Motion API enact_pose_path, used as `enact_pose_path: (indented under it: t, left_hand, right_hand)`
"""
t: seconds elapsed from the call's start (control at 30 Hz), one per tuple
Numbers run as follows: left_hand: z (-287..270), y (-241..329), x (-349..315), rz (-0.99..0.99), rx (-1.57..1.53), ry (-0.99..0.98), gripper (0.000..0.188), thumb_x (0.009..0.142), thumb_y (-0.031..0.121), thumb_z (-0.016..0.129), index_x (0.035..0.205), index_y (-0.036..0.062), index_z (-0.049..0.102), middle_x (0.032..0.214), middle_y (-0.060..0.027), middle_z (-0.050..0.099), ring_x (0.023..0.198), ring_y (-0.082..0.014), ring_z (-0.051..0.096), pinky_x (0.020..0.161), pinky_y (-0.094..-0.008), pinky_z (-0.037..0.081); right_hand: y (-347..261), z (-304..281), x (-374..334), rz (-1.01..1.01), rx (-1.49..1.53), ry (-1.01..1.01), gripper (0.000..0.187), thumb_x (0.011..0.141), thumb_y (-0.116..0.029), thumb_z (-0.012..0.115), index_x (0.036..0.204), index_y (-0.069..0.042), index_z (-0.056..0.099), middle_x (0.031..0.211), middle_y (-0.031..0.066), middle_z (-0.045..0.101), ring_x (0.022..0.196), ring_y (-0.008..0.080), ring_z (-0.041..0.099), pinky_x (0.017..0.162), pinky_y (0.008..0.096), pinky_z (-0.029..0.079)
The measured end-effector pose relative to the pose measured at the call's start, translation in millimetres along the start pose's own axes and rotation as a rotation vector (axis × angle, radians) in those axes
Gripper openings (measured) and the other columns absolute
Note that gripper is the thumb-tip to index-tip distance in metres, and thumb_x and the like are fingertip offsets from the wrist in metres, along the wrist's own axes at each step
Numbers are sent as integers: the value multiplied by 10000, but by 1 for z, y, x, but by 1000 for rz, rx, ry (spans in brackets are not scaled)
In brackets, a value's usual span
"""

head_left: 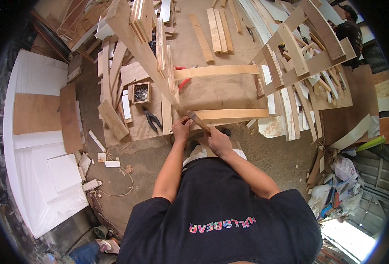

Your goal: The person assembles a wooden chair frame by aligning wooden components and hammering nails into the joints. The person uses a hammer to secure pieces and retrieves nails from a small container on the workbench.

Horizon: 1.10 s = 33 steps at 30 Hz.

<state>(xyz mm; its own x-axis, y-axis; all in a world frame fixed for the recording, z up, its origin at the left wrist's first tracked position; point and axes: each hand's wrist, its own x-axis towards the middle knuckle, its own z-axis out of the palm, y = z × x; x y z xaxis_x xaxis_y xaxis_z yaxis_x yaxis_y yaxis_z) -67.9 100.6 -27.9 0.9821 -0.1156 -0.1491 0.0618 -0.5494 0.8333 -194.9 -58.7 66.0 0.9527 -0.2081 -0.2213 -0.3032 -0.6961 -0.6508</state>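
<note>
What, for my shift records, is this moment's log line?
right hand: gripping brown wooden-handled hammer | left hand: by long pale wooden crossbar, grip unclear

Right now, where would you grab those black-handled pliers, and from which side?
Probably by both handles, coming from the person's side: the pliers lie with their head pointing away, and the spread handles reach back toward the person. The left hand is the nearer one.

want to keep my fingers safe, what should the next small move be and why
Probably slide the left hand slightly aside before any swing: the right hand grips a hammer whose head sits right by it, near the wooden rail's left end.
</note>
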Motion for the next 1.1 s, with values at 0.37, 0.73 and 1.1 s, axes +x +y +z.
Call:
enact_pose_path:
  t: [0.37, 0.73, 1.1]
  left_hand:
    - [-2, -2, 4, -82, -18, -31, 260, 830, 222, 853, 1057, 99, 828, 953, -169, 788, 853, -282, 773, 813, -368, 582]
    - [-5, 2, 2, -47, -35, -4, 279, 841, 178, 831, 1097, 68, 808, 852, -149, 772, 776, -259, 748, 748, -361, 575]
    - [52, 69, -2, 472, 49, -68, 209, 883, 178, 756, 1054, 60, 734, 964, -137, 700, 920, -320, 679, 829, -454, 534]
  right_hand:
    - [11, 14, 5, -2, -51, -21, 293, 989, -242, 603, 1170, -39, 494, 956, 276, 697, 934, 495, 670, 787, 601, 515]
    - [19, 8, 3, 58, 53, 13, 356, 1009, -285, 616, 1257, -38, 549, 1010, 287, 699, 993, 513, 655, 834, 570, 512]
    - [79, -58, 1, 290, 150, 345, 329, 941, -327, 711, 1070, -26, 671, 882, 253, 697, 899, 471, 686, 814, 523, 534]
